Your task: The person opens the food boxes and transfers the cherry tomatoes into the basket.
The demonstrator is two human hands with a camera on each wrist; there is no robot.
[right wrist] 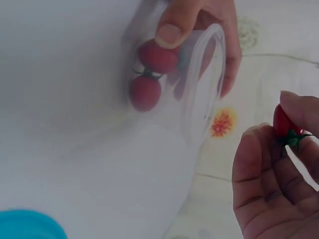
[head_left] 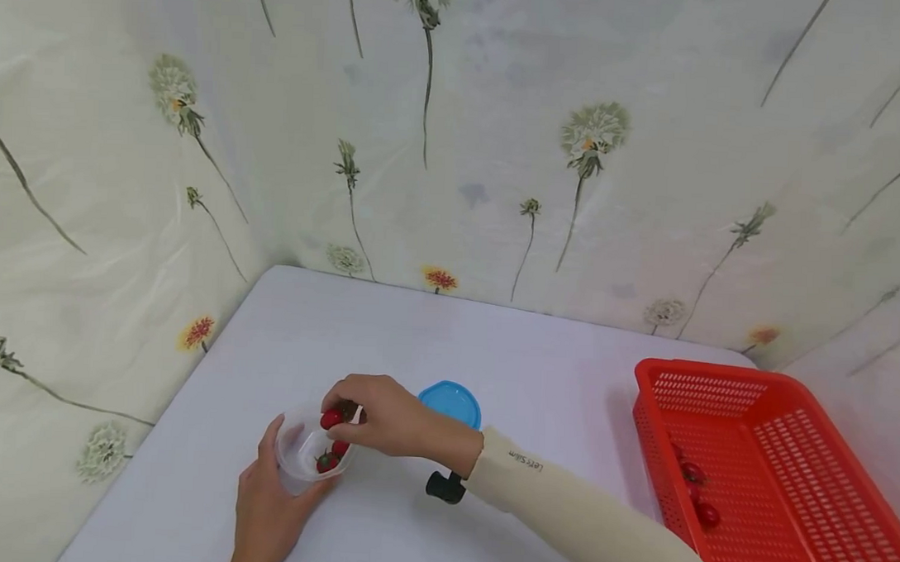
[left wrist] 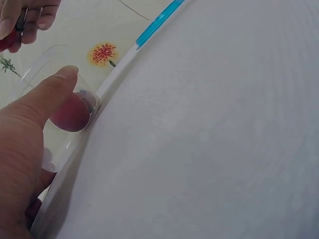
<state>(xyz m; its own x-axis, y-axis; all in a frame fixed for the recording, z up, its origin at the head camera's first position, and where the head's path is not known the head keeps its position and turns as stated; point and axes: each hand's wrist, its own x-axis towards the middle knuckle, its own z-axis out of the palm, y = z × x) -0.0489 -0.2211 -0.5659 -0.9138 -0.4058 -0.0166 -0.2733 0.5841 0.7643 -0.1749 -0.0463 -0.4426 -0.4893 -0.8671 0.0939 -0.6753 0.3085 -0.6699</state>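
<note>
My left hand (head_left: 264,502) grips a clear round plastic tub (head_left: 293,449) on the white table, thumb on one side and fingers round the other. Small red cherry tomatoes with green tops (right wrist: 145,93) lie at the bottom of the tub, seen through its wall in the right wrist view. Over the tub's rim, my right hand (head_left: 378,411) pinches another cherry tomato (right wrist: 282,121) between thumb and fingers, its green stem end showing. In the left wrist view, a reddish tomato (left wrist: 71,113) shows through the tub beside my left thumb.
A blue round lid (head_left: 451,403) lies on the table behind my right forearm. At the right stands a red plastic basket (head_left: 771,458) with several cherry tomatoes (head_left: 708,515) along its left side. A black piece (head_left: 445,488) shows below the right wrist. Flower-patterned sheeting (head_left: 499,150) borders the table.
</note>
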